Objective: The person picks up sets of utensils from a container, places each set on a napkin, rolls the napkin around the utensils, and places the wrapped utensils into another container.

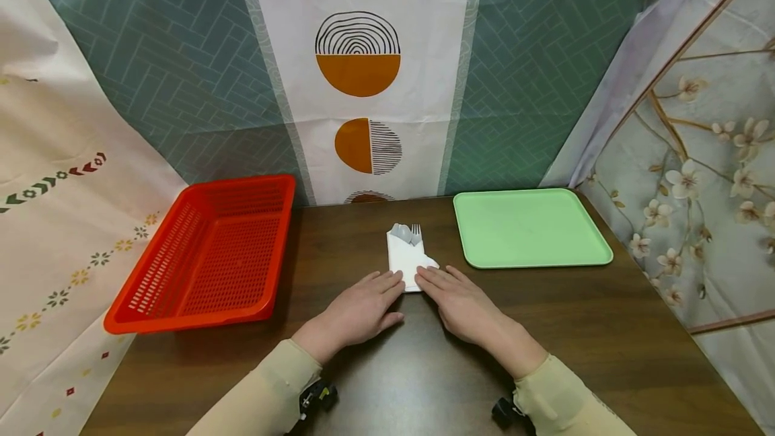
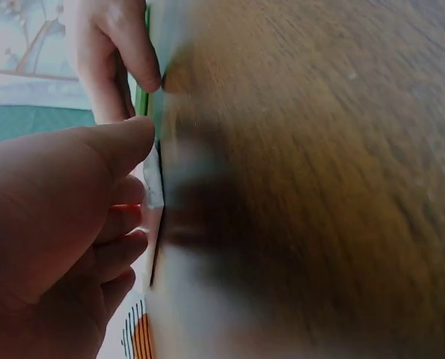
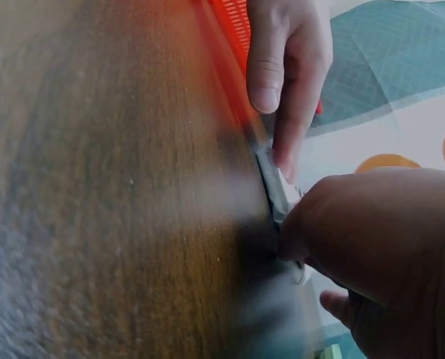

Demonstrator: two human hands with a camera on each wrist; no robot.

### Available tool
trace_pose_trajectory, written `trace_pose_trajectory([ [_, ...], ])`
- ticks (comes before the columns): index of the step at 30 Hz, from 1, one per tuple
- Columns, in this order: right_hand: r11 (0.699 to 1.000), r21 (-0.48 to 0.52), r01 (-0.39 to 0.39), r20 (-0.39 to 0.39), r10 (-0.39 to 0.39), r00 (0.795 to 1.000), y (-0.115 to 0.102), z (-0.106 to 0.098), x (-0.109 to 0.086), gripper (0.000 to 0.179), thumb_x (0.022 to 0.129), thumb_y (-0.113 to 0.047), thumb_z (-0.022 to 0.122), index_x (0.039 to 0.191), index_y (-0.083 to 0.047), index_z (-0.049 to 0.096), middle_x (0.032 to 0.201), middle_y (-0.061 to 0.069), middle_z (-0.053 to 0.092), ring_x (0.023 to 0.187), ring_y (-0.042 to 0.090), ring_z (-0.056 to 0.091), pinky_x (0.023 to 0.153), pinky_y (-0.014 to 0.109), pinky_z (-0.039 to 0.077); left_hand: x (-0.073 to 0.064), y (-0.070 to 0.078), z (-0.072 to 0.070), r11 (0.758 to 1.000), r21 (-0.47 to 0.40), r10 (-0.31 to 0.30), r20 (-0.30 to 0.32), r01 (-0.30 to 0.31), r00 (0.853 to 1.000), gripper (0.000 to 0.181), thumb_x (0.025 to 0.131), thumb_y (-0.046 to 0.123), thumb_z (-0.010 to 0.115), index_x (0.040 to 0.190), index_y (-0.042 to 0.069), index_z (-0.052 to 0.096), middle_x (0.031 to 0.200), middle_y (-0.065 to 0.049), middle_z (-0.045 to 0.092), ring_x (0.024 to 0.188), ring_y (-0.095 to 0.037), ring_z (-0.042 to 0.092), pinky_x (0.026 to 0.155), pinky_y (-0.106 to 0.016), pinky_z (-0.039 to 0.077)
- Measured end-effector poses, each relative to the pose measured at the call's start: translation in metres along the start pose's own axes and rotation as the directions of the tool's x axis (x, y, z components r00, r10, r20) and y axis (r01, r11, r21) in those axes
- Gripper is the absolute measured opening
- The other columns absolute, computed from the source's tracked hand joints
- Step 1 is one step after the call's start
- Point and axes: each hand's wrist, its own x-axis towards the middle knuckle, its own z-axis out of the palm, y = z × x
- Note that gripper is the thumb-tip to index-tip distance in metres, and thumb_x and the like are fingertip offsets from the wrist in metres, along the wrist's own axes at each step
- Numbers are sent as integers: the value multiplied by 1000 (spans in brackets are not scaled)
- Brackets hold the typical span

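A white folded napkin (image 1: 402, 262) lies flat on the wooden table, a small flap sticking out at its right side. From its upper end poke the tines of a fork (image 1: 416, 230) and the rounded head of a spoon (image 1: 399, 230); their handles are hidden inside. My left hand (image 1: 361, 308) rests its extended fingertips on the lower left edge of the napkin. Opposite it, my right hand (image 1: 463, 305) touches the lower right part with fingers mostly straight. Both wrist views show the napkin edge-on, low against the tabletop, partly covered by the hands.
On the left stands a red plastic basket (image 1: 266, 288) with slotted walls. A light green tray (image 1: 533, 227) lies at the back right. Patterned cloth (image 1: 514, 73) hangs behind the table, with more fabric along both sides.
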Motion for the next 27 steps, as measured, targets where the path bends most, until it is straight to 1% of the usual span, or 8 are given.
trace_pose_trajectory([
  [6, 1000, -8, 10, 3, -10, 1000, 0, 0, 1, 55, 102, 0, 66, 157, 0, 57, 162, 16, 56, 150, 35, 53, 123, 58, 39, -1, 0, -2, 1000, 0, 12, 1, -12, 1000, 59, 111, 41, 67, 154, 0, 60, 164, -18, 54, 154, -33, 49, 128, -49, 33],
  [10, 1000, -15, 5, 0, -5, 1000, 0, -1, 1, 54, 103, -1, 67, 156, 0, 58, 162, 15, 57, 150, 35, 54, 123, 59, 40, 4, -1, -3, 1000, 21, 18, -34, -17, 999, 58, 111, 42, 67, 153, 1, 61, 158, -16, 60, 150, -30, 55, 129, -50, 33],
  [15, 1000, -13, 8, -2, -8, 1000, -1, -2, 1, 55, 102, 0, 67, 156, 0, 58, 163, 16, 56, 150, 34, 54, 122, 59, 40, 10, 2, -4, 997, 71, 23, -72, -18, 997, 57, 110, 43, 70, 151, 4, 64, 146, -12, 68, 140, -27, 62, 127, -51, 36],
  [19, 1000, -14, 7, -8, -7, 1000, 0, -1, 0, 57, 102, -1, 68, 157, 0, 57, 164, 15, 55, 150, 35, 53, 122, 60, 40, 13, 6, -1, 993, 112, 31, -93, -20, 995, 54, 108, 45, 71, 147, 7, 67, 138, -10, 69, 134, -26, 63, 125, -51, 39],
  [23, 1000, -12, 11, -35, -11, 999, 1, 1, -1, 56, 101, 0, 69, 156, 0, 59, 161, 16, 58, 149, 37, 55, 121, 61, 40, 14, 7, 3, 993, 120, 30, -109, -16, 994, 53, 108, 45, 72, 147, 8, 67, 138, -10, 69, 134, -26, 63, 125, -50, 39],
  [27, 999, -36, 10, -49, -12, 999, 0, 0, 3, 53, 100, 0, 70, 152, 0, 63, 157, 15, 62, 147, 36, 57, 122, 59, 40, 13, 7, 3, 991, 134, 30, -115, -14, 993, 53, 108, 45, 72, 146, 8, 67, 138, -10, 69, 134, -26, 63, 125, -50, 39],
])
